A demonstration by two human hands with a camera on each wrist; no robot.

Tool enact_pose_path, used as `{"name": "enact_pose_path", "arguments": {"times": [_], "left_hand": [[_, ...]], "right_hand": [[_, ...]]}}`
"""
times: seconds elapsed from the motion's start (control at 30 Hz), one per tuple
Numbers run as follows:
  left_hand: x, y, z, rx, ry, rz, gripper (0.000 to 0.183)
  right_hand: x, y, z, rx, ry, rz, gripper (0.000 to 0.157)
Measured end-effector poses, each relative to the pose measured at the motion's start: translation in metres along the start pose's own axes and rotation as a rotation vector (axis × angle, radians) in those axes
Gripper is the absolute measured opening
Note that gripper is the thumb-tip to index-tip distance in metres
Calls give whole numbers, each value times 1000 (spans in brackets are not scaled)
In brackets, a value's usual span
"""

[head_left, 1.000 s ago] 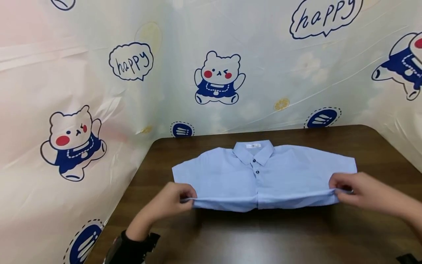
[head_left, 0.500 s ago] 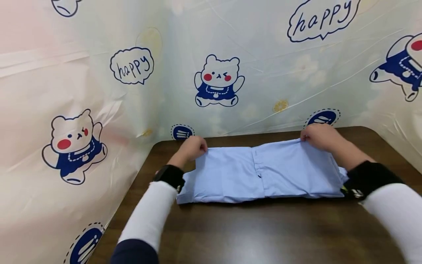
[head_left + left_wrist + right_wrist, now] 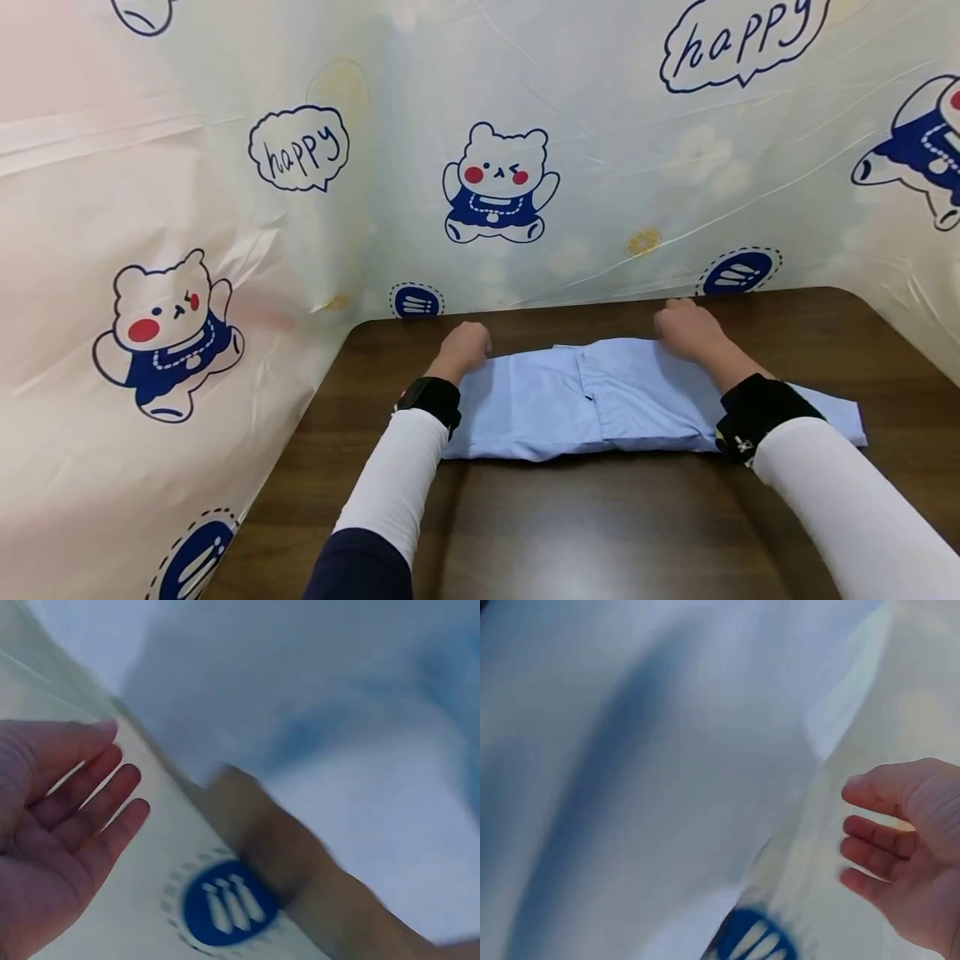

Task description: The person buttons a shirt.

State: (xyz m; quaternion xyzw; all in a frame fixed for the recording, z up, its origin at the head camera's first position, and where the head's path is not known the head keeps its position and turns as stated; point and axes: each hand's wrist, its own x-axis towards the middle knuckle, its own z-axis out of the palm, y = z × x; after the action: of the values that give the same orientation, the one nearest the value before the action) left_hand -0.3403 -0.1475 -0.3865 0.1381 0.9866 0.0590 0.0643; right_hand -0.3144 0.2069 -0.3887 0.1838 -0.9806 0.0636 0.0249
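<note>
A light blue short-sleeved shirt point(image 3: 540, 408) lies folded on the brown wooden table point(image 3: 585, 525), its lower part turned up over the collar, which is hidden. At the fold's far left corner is my left hand point(image 3: 462, 350). The left wrist view shows that hand point(image 3: 60, 817) with loosely bent fingers and no cloth between them, beside the shirt point(image 3: 360, 810). Near the far right edge is my right hand point(image 3: 690, 331). In the right wrist view this hand point(image 3: 907, 847) also has relaxed fingers, apart from the pale cloth. One sleeve point(image 3: 836, 410) sticks out to the right.
A pale curtain point(image 3: 592, 167) printed with bears and "happy" bubbles hangs behind the table and along its left side. Dark bands point(image 3: 431, 402) circle both wrists.
The shirt's hem has been brought up from the near side and laid away over the collar. Both hands moved to the far edge, then let go of the cloth.
</note>
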Motion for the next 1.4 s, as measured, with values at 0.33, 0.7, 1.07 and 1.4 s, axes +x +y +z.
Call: {"name": "enact_pose_path", "arguments": {"times": [0.33,0.7,1.07,1.4], "left_hand": [[-12,93,-7,-163,26,112,6],[-9,112,1,-303,41,8,9],[5,136,28,-233,58,-137,39],[1,135,30,-926,55,-315,25]], "right_hand": [[28,-105,9,193,-181,162,35],[23,-91,13,484,-110,259,25],[10,-84,20,757,-49,268,14],[4,-85,17,759,-18,238,13]]}}
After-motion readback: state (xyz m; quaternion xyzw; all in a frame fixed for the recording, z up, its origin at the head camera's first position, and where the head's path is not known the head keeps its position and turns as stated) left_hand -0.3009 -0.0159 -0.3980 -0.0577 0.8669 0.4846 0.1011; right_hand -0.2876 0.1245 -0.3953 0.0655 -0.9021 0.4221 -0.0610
